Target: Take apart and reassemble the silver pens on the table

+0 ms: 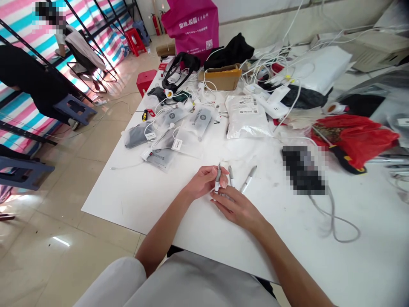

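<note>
Here's the pen (pixel 218 179), near the frame's centre, our left hand (pixel 206 179) pinching it; our right hand (pixel 239 205) curls at its lower end, grip unclear. We'd best steady it lightly, ends aligned, clear of two spare pens (pixel 248 180) on the bench (pixel 204 224).

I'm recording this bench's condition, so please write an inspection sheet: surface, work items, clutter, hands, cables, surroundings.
Surface: white table, crowded toward its far side.
Work items: one pen-like tool, held; two similar tools lying on the table.
Clutter: frosted pouches, white parcel, red bag, magenta bag.
Hands: left hand grips the pen-like tool; right hand at its lower end, grip unclear.
Cables: white cables tangled at back; grey cable looped at right.
Surroundings: striped sheeting, red stool, person in black at left.
</note>
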A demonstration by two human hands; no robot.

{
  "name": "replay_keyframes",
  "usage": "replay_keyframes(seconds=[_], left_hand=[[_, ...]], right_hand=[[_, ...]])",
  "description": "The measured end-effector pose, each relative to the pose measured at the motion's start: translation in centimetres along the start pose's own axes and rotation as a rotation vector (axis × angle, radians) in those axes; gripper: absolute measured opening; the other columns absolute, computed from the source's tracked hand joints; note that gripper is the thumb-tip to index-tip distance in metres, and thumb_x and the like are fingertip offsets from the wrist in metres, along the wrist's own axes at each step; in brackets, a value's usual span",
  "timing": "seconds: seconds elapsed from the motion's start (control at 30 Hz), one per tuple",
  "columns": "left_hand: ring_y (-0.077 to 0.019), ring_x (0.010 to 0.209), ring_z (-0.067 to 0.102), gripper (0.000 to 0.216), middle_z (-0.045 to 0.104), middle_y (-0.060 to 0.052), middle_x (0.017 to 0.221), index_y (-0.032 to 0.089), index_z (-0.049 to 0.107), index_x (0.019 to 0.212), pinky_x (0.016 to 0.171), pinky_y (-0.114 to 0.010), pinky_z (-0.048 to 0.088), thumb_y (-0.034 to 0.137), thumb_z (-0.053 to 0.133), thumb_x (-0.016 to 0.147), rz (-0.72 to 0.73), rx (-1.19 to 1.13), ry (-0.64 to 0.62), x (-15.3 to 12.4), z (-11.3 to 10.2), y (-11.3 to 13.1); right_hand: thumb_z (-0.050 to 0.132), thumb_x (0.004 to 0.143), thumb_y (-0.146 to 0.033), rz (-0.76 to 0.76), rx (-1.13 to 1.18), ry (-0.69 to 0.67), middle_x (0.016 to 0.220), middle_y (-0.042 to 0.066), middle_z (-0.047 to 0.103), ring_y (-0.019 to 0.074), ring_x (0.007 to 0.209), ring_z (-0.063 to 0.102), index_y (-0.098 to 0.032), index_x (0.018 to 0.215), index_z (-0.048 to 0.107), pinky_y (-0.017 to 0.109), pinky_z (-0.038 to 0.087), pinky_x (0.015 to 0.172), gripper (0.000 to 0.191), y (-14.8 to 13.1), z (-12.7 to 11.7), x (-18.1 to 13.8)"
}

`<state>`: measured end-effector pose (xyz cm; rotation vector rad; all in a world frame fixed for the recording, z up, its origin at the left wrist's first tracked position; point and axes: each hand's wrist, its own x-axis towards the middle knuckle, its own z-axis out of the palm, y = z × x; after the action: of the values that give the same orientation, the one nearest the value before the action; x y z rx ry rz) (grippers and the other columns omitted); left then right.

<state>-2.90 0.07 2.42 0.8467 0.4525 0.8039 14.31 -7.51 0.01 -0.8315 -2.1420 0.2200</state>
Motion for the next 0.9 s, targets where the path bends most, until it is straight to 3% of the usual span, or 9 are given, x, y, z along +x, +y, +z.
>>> replay_keyframes(seconds=[0.17,0.33,0.43,0.53,0.63,0.73,0.8,0.9], left_hand=[[-0.0189,0.075,0.062,0.043,0.065,-0.006,0.075,0.017,0.075,0.094,0.072,-0.035,0.048,0.059,0.071,0.089,-0.023,0.027,0.005,-0.1,0.1,0.3],[-0.0177,0.081,0.063,0.038,0.069,-0.007,0.083,0.017,0.077,0.112,0.079,-0.034,0.048,0.049,0.070,0.093,0.006,0.104,0.038,0.1,0.3,0.3],[-0.0192,0.095,0.065,0.040,0.073,-0.009,0.100,0.020,0.076,0.119,0.088,-0.033,0.047,0.048,0.072,0.092,0.120,0.202,0.181,0.6,0.2,0.4],[-0.0191,0.097,0.065,0.038,0.073,-0.008,0.097,0.019,0.077,0.114,0.087,-0.031,0.047,0.049,0.074,0.090,0.233,0.416,0.335,0.9,-0.1,0.9],[-0.0196,0.096,0.066,0.035,0.075,-0.008,0.098,0.020,0.076,0.112,0.090,-0.031,0.048,0.048,0.068,0.093,0.212,0.718,0.371,0.7,0.1,1.7],[-0.0219,0.105,0.066,0.035,0.073,-0.008,0.116,0.027,0.073,0.122,0.093,-0.033,0.049,0.049,0.060,0.098,0.138,1.010,0.261,-0.4,1.0,2.0],[-0.0256,0.124,0.061,0.041,0.068,-0.008,0.132,0.031,0.066,0.135,0.106,-0.039,0.047,0.049,0.059,0.099,0.116,1.160,0.134,-1.6,1.6,1.6],[-0.0291,0.150,0.041,0.062,0.048,-0.006,0.160,0.035,0.049,0.153,0.122,-0.047,0.036,0.056,0.062,0.096,0.096,1.352,-0.035,-3.8,2.1,0.0]], right_hand=[[0.063,0.096,-0.011,-0.017,-0.004,0.003,0.102,0.009,0.068,0.0205,0.093,0.067,-0.021,0.126,0.063,0.036,0.060,0.083,0.031,-0.2,-0.2,0.3],[0.063,0.097,-0.013,0.041,0.062,0.006,0.101,0.008,0.067,0.0198,0.095,0.068,-0.021,0.119,0.063,0.034,0.059,0.086,0.024,-0.1,-0.2,0.1],[0.064,0.099,-0.025,0.158,0.074,-0.013,0.107,0.009,0.067,0.0207,0.097,0.068,-0.024,0.122,0.061,0.035,0.060,0.085,0.023,0.3,-1.0,0.2],[0.068,0.097,-0.041,0.323,0.067,-0.011,0.106,0.009,0.067,0.0209,0.091,0.068,-0.025,0.126,0.059,0.036,0.060,0.082,0.034,0.8,-3.1,0.2],[0.065,0.099,-0.047,0.478,0.004,0.007,0.093,0.006,0.066,0.0200,0.082,0.066,-0.024,0.123,0.060,0.035,0.057,0.079,0.034,0.8,-5.5,-0.7],[0.061,0.100,-0.046,0.576,-0.104,-0.039,0.089,0.005,0.066,0.0204,0.079,0.064,-0.023,0.118,0.062,0.035,0.055,0.074,0.029,0.3,-7.0,-2.8],[0.059,0.101,-0.043,0.595,-0.165,-0.080,0.088,0.005,0.066,0.0214,0.079,0.064,-0.023,0.118,0.062,0.036,0.054,0.074,0.027,-0.1,-7.1,-4.3],[0.056,0.103,-0.040,0.578,-0.225,-0.130,0.083,0.004,0.064,0.0213,0.074,0.061,-0.021,0.119,0.061,0.037,0.052,0.073,0.026,-0.4,-6.4,-5.9]])
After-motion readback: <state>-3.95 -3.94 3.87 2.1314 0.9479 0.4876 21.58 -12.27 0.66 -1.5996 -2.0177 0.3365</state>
